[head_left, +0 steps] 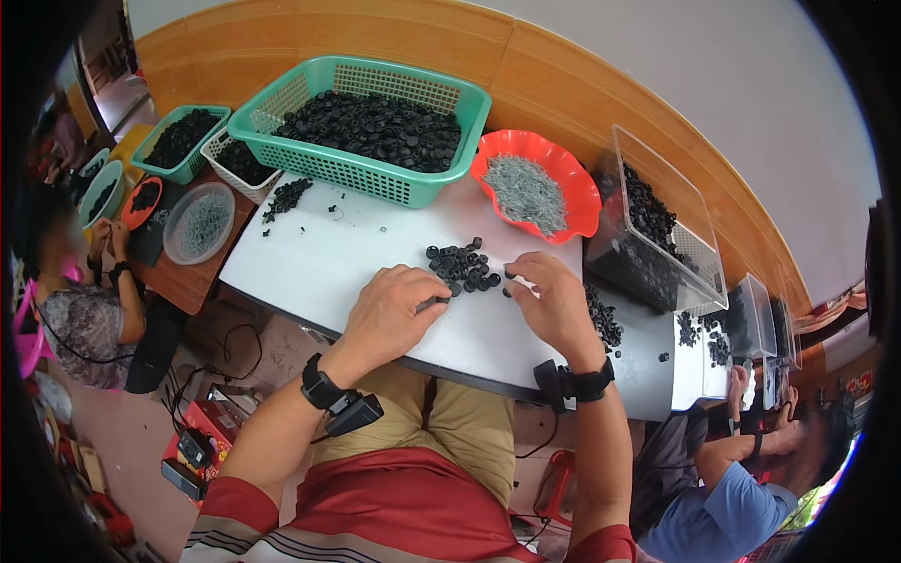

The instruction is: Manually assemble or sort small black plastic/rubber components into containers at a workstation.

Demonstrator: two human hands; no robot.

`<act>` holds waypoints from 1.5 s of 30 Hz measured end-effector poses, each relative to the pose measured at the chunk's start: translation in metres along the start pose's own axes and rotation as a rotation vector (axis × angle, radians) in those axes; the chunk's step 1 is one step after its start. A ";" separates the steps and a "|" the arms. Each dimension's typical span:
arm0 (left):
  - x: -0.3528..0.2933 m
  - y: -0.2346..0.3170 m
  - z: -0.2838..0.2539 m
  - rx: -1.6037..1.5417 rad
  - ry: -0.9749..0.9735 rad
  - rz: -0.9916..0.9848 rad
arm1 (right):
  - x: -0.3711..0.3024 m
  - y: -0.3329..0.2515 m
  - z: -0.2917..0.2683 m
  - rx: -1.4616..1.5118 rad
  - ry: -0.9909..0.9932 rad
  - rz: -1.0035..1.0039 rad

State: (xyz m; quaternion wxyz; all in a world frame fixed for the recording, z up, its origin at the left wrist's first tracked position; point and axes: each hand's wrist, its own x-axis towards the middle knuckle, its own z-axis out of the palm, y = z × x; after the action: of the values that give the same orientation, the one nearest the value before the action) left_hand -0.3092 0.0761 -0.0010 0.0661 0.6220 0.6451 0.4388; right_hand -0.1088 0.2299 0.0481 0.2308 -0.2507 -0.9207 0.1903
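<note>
On the white tabletop in front of me lies a loose pile of small round black plastic parts. At its left edge my left hand is closed, a small black part pinched between thumb and fingertips. Across the pile, my right hand has its thumb and forefinger closed around another small black part, mostly covered by the fingertips. Beyond the pile stands a red scalloped bowl of thin grey metal pieces. A large green basket at the back left holds many black round caps.
A clear plastic bin of black parts stands right, with loose black parts beside it. Small black pieces lie near the basket. People work at left and right. The table's front edge is close to my lap.
</note>
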 end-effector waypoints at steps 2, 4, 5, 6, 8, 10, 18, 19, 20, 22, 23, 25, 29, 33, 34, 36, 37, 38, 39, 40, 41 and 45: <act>0.000 0.000 -0.001 0.006 -0.005 0.006 | 0.005 -0.009 0.005 -0.087 0.040 -0.111; -0.001 0.001 -0.001 0.020 -0.006 0.005 | 0.008 -0.020 0.011 -0.120 -0.011 -0.166; 0.000 0.000 0.000 0.018 -0.007 0.004 | 0.009 -0.022 0.013 -0.117 -0.036 -0.162; -0.001 0.000 -0.001 0.018 -0.003 0.013 | 0.009 -0.021 0.014 -0.118 -0.038 -0.162; -0.001 0.000 0.000 0.016 0.001 0.021 | 0.009 -0.019 0.016 -0.160 -0.068 -0.199; -0.001 0.000 0.001 0.002 0.014 0.026 | 0.009 -0.021 0.015 -0.162 -0.071 -0.195; -0.001 0.003 -0.004 0.001 0.003 0.022 | 0.009 -0.019 0.017 -0.096 -0.077 -0.187; -0.001 0.004 -0.004 0.004 0.011 0.033 | 0.009 -0.019 0.017 -0.086 -0.070 -0.199; -0.001 0.003 -0.004 0.002 0.010 0.033 | 0.010 -0.019 0.018 -0.076 -0.063 -0.212; -0.001 0.003 -0.004 0.002 -0.002 0.036 | 0.011 -0.018 0.020 -0.077 -0.079 -0.214; -0.002 0.002 -0.004 0.002 -0.002 0.035 | 0.011 -0.018 0.021 -0.077 -0.095 -0.214; -0.001 0.003 -0.004 -0.002 -0.018 0.021 | 0.012 -0.020 0.023 -0.088 -0.091 -0.223; -0.001 0.003 -0.004 0.003 -0.027 0.033 | 0.010 -0.022 0.022 -0.165 -0.124 -0.233; 0.000 0.004 -0.005 0.004 -0.037 0.020 | 0.012 -0.024 0.021 -0.158 -0.144 -0.217; 0.000 0.004 -0.005 0.002 -0.039 0.018 | 0.011 -0.024 0.021 -0.166 -0.147 -0.222; 0.000 0.004 -0.005 0.000 -0.034 0.028 | 0.010 -0.024 0.020 -0.174 -0.148 -0.224; 0.000 0.004 -0.004 -0.001 -0.028 0.036 | 0.010 -0.025 0.021 -0.182 -0.139 -0.227; -0.001 0.004 -0.004 -0.002 -0.029 0.039 | 0.009 -0.026 0.021 -0.190 -0.129 -0.230; -0.001 0.003 -0.004 0.008 -0.034 0.040 | 0.009 -0.026 0.022 -0.192 -0.127 -0.229; -0.001 0.003 -0.004 0.017 -0.038 0.040 | 0.008 -0.025 0.022 -0.185 -0.125 -0.228; -0.002 0.003 -0.004 0.017 -0.038 0.043 | 0.007 -0.025 0.023 -0.178 -0.123 -0.227; -0.002 0.003 -0.005 0.000 -0.025 0.054 | 0.007 -0.024 0.022 -0.196 -0.112 -0.226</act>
State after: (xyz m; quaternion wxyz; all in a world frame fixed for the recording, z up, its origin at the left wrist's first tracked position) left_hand -0.3100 0.0720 0.0029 0.0625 0.6448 0.6270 0.4327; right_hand -0.1344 0.2093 0.0433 0.1736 -0.1560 -0.9686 0.0859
